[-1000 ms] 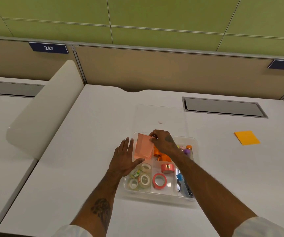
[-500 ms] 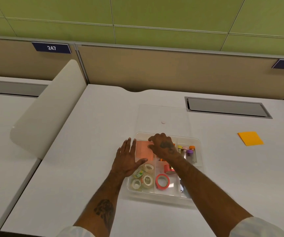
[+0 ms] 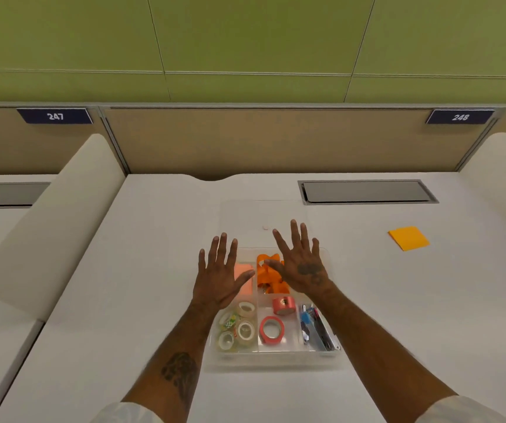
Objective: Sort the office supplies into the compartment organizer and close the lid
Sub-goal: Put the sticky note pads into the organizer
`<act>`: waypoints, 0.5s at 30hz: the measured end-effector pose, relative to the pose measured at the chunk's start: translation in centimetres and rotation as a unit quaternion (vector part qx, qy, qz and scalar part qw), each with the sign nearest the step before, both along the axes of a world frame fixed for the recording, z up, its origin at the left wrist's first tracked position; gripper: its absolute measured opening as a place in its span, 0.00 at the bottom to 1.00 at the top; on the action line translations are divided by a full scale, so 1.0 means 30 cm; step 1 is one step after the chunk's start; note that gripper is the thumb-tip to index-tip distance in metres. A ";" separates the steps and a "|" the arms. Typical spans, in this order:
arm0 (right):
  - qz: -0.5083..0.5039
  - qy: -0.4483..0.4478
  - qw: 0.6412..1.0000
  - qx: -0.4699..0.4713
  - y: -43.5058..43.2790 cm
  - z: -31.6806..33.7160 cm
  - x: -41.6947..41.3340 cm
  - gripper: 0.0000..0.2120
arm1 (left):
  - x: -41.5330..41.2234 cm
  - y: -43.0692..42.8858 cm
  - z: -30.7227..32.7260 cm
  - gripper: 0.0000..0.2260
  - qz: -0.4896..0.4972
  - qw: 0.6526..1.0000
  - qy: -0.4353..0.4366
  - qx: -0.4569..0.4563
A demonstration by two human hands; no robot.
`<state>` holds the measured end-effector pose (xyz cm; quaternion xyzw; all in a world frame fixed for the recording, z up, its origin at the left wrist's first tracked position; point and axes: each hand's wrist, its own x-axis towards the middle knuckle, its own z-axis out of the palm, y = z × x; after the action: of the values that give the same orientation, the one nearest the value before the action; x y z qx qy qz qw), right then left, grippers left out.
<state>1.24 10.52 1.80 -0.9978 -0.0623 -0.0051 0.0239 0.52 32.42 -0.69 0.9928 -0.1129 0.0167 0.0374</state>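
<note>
A clear compartment organizer [image 3: 276,357] sits on the white desk in front of me. Its clear lid [image 3: 245,215] lies open flat behind it. A pink sticky-note pad [image 3: 243,277] lies in the far left compartment. Orange clips [image 3: 268,274] fill the far middle one. Clear tape rolls [image 3: 239,326] and red tape rolls [image 3: 272,329] fill the near compartments, and pens [image 3: 315,329] lie at the near right. My left hand [image 3: 219,276] hovers open over the left edge. My right hand [image 3: 302,265] is spread open above the far right compartments, hiding them.
An orange sticky-note pad [image 3: 408,238] lies on the desk to the right. A grey cable hatch [image 3: 367,192] is set into the desk at the back right. Cream padded dividers [image 3: 53,221] flank the desk. A tan partition wall stands behind.
My right hand laid the pink pad into the far left compartment and let go. Both hands have lifted and spread open, fingers pointing away from me.
</note>
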 end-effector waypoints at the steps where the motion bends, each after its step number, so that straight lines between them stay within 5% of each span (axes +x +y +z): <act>1: -0.012 -0.002 1.000 0.000 -0.035 0.001 -0.007 0.43 | 0.012 -0.031 0.009 0.42 -0.007 1.000 -0.001 -0.005; 15: -0.137 0.008 0.990 0.018 -0.719 -0.005 -0.101 0.44 | 0.090 -0.699 0.027 0.43 -0.105 0.994 0.015 -0.012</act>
<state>-1.78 -11.04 1.64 -0.9963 0.0749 -0.0013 0.0415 3.24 11.46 0.12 0.9750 -0.2159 -0.0004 0.0529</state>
